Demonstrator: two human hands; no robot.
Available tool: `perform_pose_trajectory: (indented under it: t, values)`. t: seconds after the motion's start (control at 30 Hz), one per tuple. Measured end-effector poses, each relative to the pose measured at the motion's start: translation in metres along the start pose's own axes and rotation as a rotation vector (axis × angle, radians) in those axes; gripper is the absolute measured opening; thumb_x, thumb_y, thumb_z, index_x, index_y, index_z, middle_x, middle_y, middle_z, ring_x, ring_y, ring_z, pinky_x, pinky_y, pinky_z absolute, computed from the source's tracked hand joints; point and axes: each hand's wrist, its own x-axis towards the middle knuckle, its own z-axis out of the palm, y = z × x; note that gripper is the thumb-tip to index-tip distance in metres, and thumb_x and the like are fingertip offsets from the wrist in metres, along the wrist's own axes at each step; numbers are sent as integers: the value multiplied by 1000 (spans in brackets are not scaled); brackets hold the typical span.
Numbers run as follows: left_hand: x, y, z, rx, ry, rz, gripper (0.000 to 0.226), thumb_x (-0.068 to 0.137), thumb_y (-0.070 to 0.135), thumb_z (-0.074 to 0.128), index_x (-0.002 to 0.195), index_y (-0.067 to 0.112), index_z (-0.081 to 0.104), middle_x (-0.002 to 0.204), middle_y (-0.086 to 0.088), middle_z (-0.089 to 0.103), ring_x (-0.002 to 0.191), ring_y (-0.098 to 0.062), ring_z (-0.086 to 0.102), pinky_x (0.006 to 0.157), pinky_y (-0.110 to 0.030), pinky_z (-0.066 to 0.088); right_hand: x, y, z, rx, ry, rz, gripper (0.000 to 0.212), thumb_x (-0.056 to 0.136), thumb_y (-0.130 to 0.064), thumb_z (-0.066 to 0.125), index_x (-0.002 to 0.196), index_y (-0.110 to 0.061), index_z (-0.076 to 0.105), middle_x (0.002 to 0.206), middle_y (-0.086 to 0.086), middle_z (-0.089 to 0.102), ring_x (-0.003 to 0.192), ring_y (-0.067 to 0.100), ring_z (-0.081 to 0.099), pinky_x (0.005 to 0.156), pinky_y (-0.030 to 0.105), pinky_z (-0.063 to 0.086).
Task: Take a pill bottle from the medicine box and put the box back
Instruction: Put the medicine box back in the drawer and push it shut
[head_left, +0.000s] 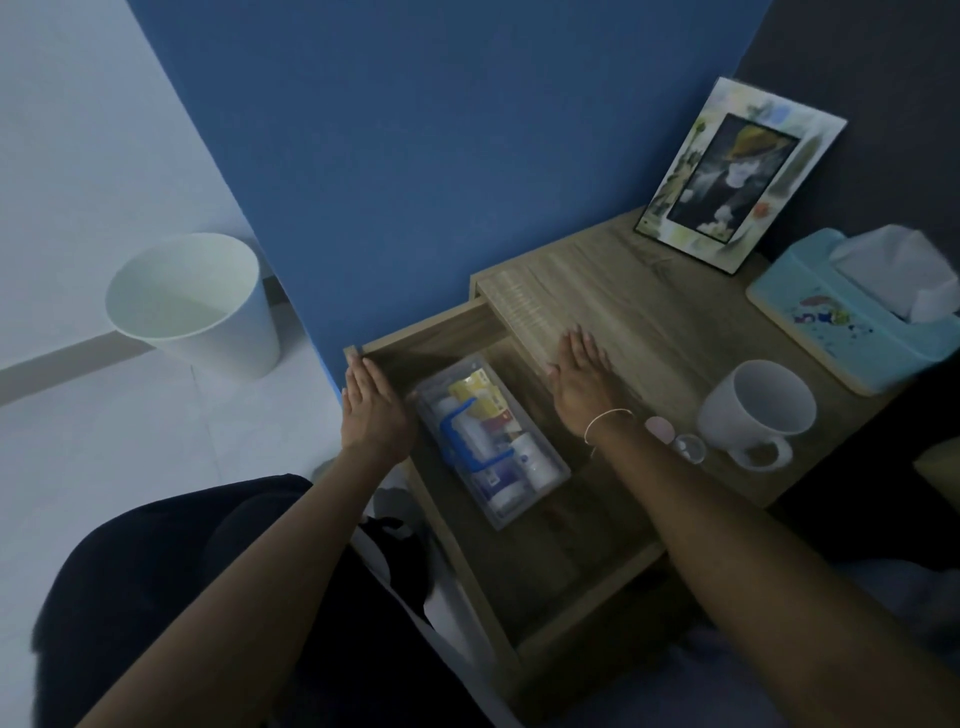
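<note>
A clear plastic medicine box (540, 486) with a blue handle lies inside the open wooden drawer (587, 592) of a bedside table. Several small bottles and packets show through its lid, among them a white bottle (529, 457). My left hand (371, 405) is flat with fingers together, just left of the box at the drawer's left wall. My right hand (582, 382) is spread flat at the edge of the tabletop, to the right of the box. Neither hand holds anything.
On the tabletop (649, 322) stand a white mug (758, 410), a small clear bottle (688, 447), a teal tissue box (852, 317) and a picture frame (737, 176) leaning on the wall. A white bin (192, 301) stands on the floor at left.
</note>
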Motion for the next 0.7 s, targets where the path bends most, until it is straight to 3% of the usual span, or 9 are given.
perform_pose_trajectory:
  t: [0.33,0.7]
  values:
    - [8,4,6,-54,-63,29,72,99,27,33,144,-11,-8,152,-32,-19,143,-46,-15,119,-47,-2,0,1,3,15,3,1,57,103,-29,21,151,-2,6,162,16,2,150,27,-1,123,43,1]
    - [19,26,13,-95,-84,180,72,98,23,35,144,-10,-10,153,-30,-21,143,-42,-19,120,-44,-5,-1,-1,1,-11,-27,26,57,104,-30,18,152,-5,0,163,12,-4,150,24,-7,122,42,-3]
